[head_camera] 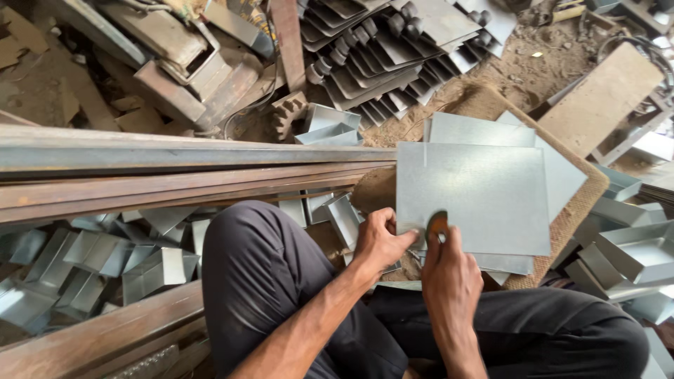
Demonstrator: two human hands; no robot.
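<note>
I see the top metal sheet (477,196) lying flat on a stack of sheets (554,168), on a mat (583,210) right of centre. My left hand (379,242) pinches its near-left corner. My right hand (449,277) presses a small round rusty disc (437,224) onto the near edge, fingers closed around it. Rusty beams (175,182) run left; folded metal pieces (105,260) lie below them.

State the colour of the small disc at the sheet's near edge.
Rusty orange-brown disc, head view.

metal wkshop | cut sheet stacks (393,63) | rusty steel bars (175,179) | dirt floor (533,63)
</note>
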